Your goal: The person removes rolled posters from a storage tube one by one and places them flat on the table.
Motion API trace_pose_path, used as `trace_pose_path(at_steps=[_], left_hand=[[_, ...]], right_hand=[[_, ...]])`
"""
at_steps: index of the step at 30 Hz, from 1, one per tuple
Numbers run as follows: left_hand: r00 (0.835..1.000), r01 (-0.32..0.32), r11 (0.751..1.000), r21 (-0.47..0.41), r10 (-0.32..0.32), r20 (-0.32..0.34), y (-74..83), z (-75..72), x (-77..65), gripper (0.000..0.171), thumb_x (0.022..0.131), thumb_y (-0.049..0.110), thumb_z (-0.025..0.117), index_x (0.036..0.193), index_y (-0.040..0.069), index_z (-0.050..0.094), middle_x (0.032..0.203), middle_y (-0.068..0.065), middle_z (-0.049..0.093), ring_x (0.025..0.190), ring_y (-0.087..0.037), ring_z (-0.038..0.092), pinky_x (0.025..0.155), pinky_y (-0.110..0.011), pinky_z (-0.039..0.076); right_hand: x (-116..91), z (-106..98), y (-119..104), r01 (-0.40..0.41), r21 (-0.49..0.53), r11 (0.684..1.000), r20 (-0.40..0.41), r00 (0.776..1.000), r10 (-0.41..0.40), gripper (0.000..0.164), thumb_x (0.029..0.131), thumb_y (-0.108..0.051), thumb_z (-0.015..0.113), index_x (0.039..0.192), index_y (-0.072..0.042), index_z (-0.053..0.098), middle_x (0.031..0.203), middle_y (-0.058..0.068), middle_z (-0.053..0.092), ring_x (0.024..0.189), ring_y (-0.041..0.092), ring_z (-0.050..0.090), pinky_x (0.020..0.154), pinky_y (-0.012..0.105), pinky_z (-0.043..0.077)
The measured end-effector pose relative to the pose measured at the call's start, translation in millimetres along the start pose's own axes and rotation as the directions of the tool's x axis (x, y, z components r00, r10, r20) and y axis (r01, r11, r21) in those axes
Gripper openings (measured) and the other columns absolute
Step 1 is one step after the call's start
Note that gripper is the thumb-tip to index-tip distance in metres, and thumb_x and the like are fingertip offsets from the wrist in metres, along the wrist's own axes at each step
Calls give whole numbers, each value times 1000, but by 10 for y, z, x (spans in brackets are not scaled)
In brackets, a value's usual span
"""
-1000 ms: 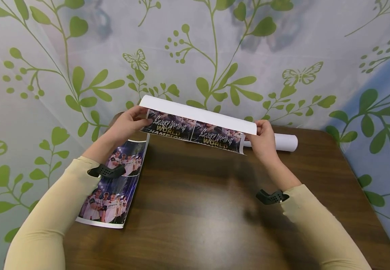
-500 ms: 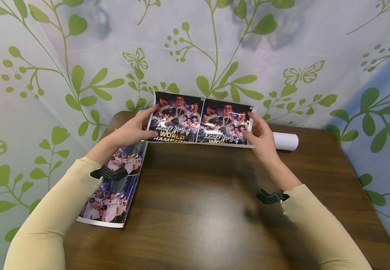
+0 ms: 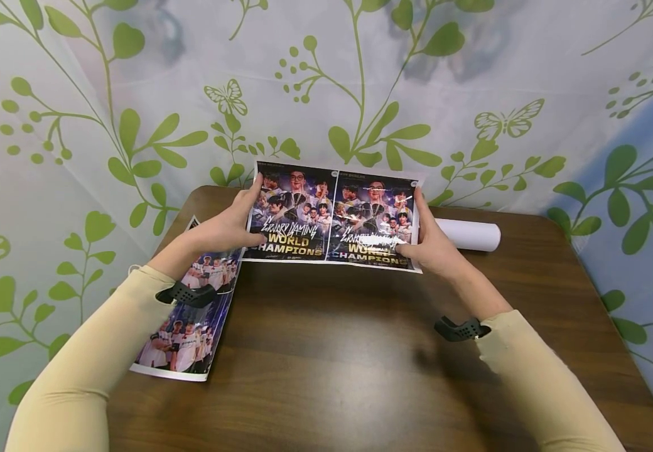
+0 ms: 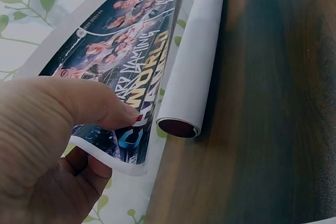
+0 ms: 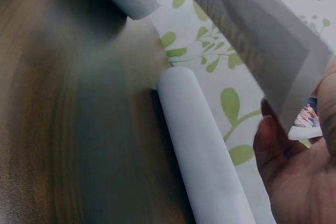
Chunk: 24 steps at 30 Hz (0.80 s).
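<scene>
A glossy poster sheet point(image 3: 374, 216) with two matching group pictures side by side, lettered "World Champions", is held up between both hands above the back of the table. My left hand point(image 3: 230, 223) pinches its left edge; in the left wrist view the thumb point(image 4: 105, 106) lies on the printed face and fingers are behind. The right hand point(image 3: 439, 248) grips the opposite edge, and the right wrist view shows the sheet's pale back point(image 5: 262, 35). Behind and below the sheet lies a white paper roll point(image 3: 476, 236), partly hidden in the head view.
Another printed sheet point(image 3: 176, 342) lies on the left of the brown wooden table point(image 3: 332, 364), partly under the left forearm. A leaf-patterned cloth point(image 3: 360, 75) hangs right behind the table's back edge.
The poster, earlier curled over with its white back on top, has been opened out flatter and tilted so that its full printed face shows. Both hands keep hold of its edges.
</scene>
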<state>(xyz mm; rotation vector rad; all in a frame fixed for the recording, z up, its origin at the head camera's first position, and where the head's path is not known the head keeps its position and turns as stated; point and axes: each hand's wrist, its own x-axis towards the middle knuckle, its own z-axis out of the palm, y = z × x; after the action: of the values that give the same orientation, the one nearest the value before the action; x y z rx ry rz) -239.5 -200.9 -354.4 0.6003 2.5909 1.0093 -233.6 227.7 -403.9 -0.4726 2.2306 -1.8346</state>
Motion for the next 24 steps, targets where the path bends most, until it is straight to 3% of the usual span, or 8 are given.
trace_pose_path(at_steps=[2,3,5,7,11,15,20,24], left_hand=[[1000,7,1000,-6,-7,2,-3,-4,10,124,93,15,75,154,39,-30,168,-8,-20,154,-26,-10,116,-56,27],[1000,8,1000,-5,-8,1,-8,-7,16,125,93,15,75,154,38,-31,168,-5,-22,154,-25,-13,118,-56,23],[1000,1,1000,-13,-1,3,-24,-11,31,125,92,15,75,154,38,-31,167,2,-25,153,-22,-16,120,-56,18],[1000,-12,1000,-23,12,5,-42,-14,46,125,92,14,76,154,36,-31,165,7,-27,153,-19,-16,121,-54,15],[999,-38,998,-50,39,7,-75,-17,52,126,92,13,77,155,36,-30,164,12,-27,153,-15,-10,122,-51,17],[999,-51,996,-74,52,12,-95,-16,45,126,92,13,77,154,38,-30,164,13,-26,153,-14,-8,120,-50,22],[998,-58,990,-131,61,15,-117,-7,35,125,92,11,75,155,40,-29,164,13,-26,154,-16,-2,111,-49,32],[998,-53,980,-194,58,19,-141,1,25,124,92,11,75,156,40,-27,165,13,-26,153,-17,-1,105,-48,35]], right_hand=[[-3,5,-3,-9,17,1000,26,1000,9,126,85,17,64,159,-47,-16,168,-5,-20,74,17,59,55,30,47],[-2,7,-6,-6,17,1000,31,999,6,128,84,18,64,158,-47,-16,168,-6,-21,92,18,60,59,30,48],[1,13,-8,7,7,1000,33,999,-7,128,83,18,64,158,-47,-17,166,-11,-24,120,23,50,66,29,50],[9,14,-2,18,10,1000,32,999,-19,128,82,19,62,158,-47,-16,165,-14,-25,133,25,39,69,28,49],[14,28,8,35,42,999,23,999,-36,129,81,22,61,158,-49,-14,165,-16,-23,139,28,34,72,27,50],[5,49,14,33,107,994,14,999,-35,129,81,25,58,158,-51,-13,167,-13,-19,138,28,38,75,27,51],[-14,68,14,21,188,982,11,1000,-23,127,81,26,54,159,-48,-13,171,-2,-9,137,28,43,76,25,52],[-23,86,-2,20,177,984,-14,1000,-18,125,81,26,54,161,-44,-12,169,-10,-16,149,21,17,64,24,48]])
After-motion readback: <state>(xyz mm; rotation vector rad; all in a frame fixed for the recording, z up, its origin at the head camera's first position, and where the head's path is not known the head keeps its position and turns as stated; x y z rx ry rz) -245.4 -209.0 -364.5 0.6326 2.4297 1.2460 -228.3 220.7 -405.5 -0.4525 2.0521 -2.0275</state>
